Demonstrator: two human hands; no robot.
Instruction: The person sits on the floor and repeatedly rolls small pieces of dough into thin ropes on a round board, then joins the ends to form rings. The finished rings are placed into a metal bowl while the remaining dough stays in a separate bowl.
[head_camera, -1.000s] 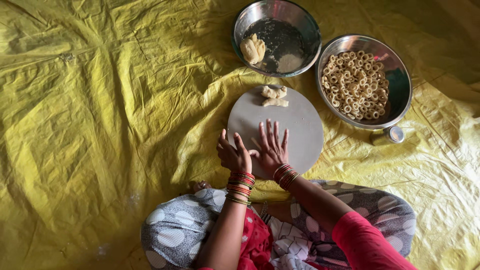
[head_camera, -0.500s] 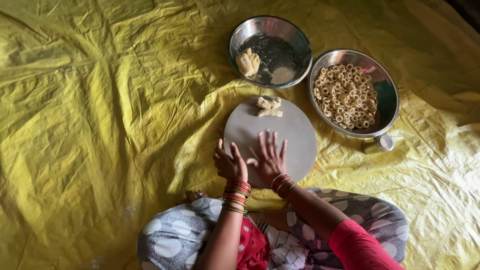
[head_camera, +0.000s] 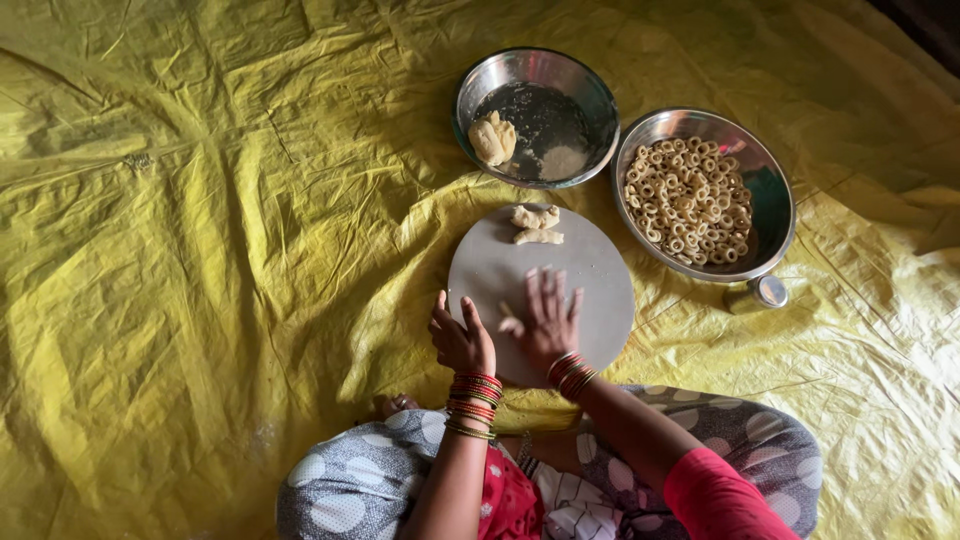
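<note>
So the right hand (head_camera: 548, 318) has slid forward across the round board (head_camera: 590, 275) compared with a moment ago. It's flat, fingers spread wide and a bit blurred, so it's clearly mid-roll. A small bit of dough (head_camera: 510, 322) pokes out at its thumb side, near the middle of the board, and I'd guess the rest is under the palm, but I can't actually see it. The left hand (head_camera: 462, 340) has barely budged. It's loosely open, resting at the near left edge of the board, holding nothing as far as I can tell.

Everything else looks the same as before. Two pale dough pieces (head_camera: 536, 225) sit at the far edge of the board. Just beyond that is a steel bowl (head_camera: 590, 90) with a lump of dough (head_camera: 492, 138) and a little heap of flour (head_camera: 562, 161) inside. To its right, a second steel bowl (head_camera: 775, 200) is piled with small dough rings (head_camera: 688, 205), and a small steel cup (head_camera: 768, 292) sits by its near rim. All of it is on the crumpled yellow sheet (head_camera: 200, 250) spread over the floor.

My read: that forward push means the piece is still being rolled thin, not yet curled into a ring like the ones in the bowl.
</note>
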